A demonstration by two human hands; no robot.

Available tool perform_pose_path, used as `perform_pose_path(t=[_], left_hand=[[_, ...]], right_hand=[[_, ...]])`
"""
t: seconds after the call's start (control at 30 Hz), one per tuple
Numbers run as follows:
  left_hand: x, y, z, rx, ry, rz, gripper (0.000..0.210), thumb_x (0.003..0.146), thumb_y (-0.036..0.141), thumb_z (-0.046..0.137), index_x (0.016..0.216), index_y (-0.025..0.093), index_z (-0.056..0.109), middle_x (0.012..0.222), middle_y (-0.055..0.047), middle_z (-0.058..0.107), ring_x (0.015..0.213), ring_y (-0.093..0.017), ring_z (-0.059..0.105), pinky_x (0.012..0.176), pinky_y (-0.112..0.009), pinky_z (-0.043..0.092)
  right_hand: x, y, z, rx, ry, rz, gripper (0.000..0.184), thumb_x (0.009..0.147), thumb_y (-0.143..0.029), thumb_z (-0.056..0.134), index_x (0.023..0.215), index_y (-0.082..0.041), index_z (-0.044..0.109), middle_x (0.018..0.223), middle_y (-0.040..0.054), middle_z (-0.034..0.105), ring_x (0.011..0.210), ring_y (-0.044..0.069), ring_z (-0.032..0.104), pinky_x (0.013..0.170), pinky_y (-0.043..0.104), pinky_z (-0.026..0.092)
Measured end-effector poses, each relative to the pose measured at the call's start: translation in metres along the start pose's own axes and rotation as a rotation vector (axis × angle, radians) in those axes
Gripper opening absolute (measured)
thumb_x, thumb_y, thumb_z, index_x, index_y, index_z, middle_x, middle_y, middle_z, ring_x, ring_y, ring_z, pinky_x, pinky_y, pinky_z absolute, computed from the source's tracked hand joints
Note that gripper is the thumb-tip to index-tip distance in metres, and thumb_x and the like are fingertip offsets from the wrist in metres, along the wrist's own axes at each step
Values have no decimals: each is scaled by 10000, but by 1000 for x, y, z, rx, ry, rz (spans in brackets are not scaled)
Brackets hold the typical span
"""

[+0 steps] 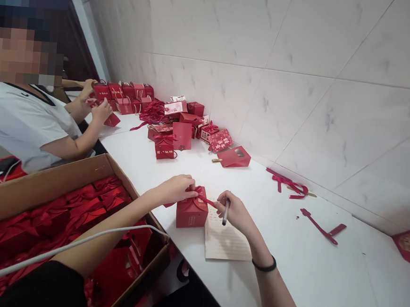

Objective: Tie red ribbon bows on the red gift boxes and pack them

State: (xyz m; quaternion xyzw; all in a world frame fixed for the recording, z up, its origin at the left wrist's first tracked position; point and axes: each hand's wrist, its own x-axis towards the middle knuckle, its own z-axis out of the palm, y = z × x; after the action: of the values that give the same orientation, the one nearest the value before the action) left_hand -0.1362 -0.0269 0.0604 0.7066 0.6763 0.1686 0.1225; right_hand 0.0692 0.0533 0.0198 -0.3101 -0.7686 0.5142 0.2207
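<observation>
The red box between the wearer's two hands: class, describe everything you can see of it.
The red box is small and roughly cube-shaped, apparently card, with pale printing on its front and top. Curved flaps close over its top. It stands upright on the white table, beside the lined notepad. The left hand pinches a red ribbon at its top; the ribbon stretches to the right hand. Its back is hidden.
</observation>
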Motion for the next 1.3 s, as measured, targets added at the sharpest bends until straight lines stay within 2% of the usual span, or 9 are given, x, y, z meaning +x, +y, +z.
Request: perform_pose_path(t=[0.3,0.53,0.7,0.77,0.9,0.93,1.0,1.1,1.3], left_hand=[[-11,-4,25,-176,199,-60,210,821,328,509,683,180,568,788,-29,581,798,-177,531,745,-308,416],[-12,-5,32,-145,221,-48,199,817,303,521,671,176,567,788,-42,571,819,-191,516,770,-333,422],[-12,-3,32,-155,216,-57,175,790,304,560,666,180,558,806,-43,568,842,-201,513,777,-340,429],[-11,-3,28,-209,204,-55,181,790,319,558,673,181,558,812,-41,570,845,-198,521,780,-338,433],[-17,-8,20,-339,207,5,187,812,360,511,759,192,572,866,-30,568,815,-165,545,786,-316,446],[-20,-10,20,-349,233,18,181,809,365,509,803,196,572,902,-33,564,833,-163,546,798,-314,446],[-27,-14,20,-333,322,-7,198,782,364,532,886,197,560,972,-47,551,906,-180,532,824,-327,439],[-38,-16,25,-309,406,-165,234,746,370,545,883,180,549,953,-64,554,933,-213,516,808,-352,435],[-42,-12,37,-537,335,-366,263,788,430,434,699,187,487,724,-9,562,693,-161,523,658,-296,421]], right_hand=[[-15,-29,6,-396,-39,-87,117,806,-204,484,711,-212,418,687,-7,560,606,151,509,558,262,357],[-26,-35,6,-457,-105,-78,120,793,-161,458,703,-217,401,638,-19,538,569,148,495,533,250,340],[-30,-37,-13,-443,-220,14,142,746,-176,529,656,-217,427,617,-26,541,571,152,504,521,250,348],[-24,-36,-23,-410,-132,36,113,751,-238,563,691,-216,470,667,-7,572,616,167,535,559,268,383],[3,-29,-24,-370,292,-106,121,789,-323,537,831,-212,513,839,46,610,786,208,566,704,333,413],[11,-27,-20,-358,290,-155,129,780,-316,547,853,-212,524,865,51,612,810,212,565,719,338,413],[24,-24,-7,-308,147,-253,159,760,-301,572,893,-217,551,906,47,616,842,209,564,735,335,417],[34,-20,10,-210,-56,-354,159,763,-288,570,909,-225,576,923,26,620,821,185,567,729,318,430],[36,-8,25,-19,26,-320,170,764,-342,584,843,-194,560,818,35,610,752,182,576,674,310,448]])
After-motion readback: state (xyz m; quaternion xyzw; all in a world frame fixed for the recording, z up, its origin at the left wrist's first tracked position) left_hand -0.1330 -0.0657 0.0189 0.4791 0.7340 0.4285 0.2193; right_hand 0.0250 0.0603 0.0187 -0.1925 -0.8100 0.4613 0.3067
